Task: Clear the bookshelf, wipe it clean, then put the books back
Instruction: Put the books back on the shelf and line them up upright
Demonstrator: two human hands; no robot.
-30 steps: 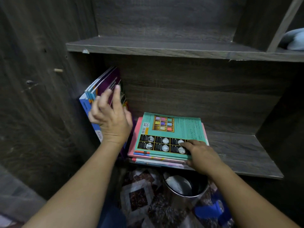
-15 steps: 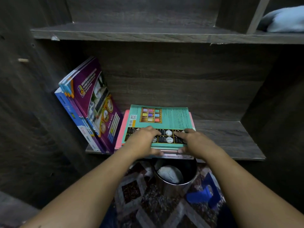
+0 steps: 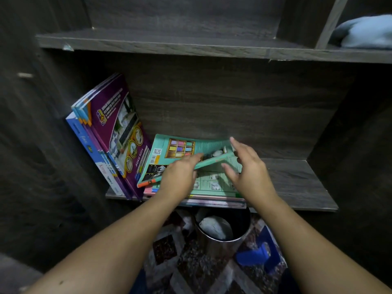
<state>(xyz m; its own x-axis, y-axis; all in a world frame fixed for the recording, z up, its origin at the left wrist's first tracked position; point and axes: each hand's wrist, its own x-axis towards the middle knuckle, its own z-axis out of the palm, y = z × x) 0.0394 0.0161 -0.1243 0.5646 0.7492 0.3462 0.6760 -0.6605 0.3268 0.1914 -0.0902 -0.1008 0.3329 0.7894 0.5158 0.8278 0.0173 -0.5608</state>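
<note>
On the dark wooden lower shelf several purple and blue books lean against the left wall. Beside them lies a flat stack of books. My left hand grips the top teal book at its front edge and has tilted it up off the stack, its right side raised. My right hand hovers just right of the lifted edge with fingers spread, holding nothing. A green page with small pictures shows underneath.
An upper shelf runs above, with a vertical divider and a light blue cloth at top right. Below the shelf stand a metal bin with crumpled paper, a blue object and a patterned rug.
My left hand came off the leaning books, went to the flat stack and lifted the teal book's front edge. My right hand let go of the stack and opened beside it.
</note>
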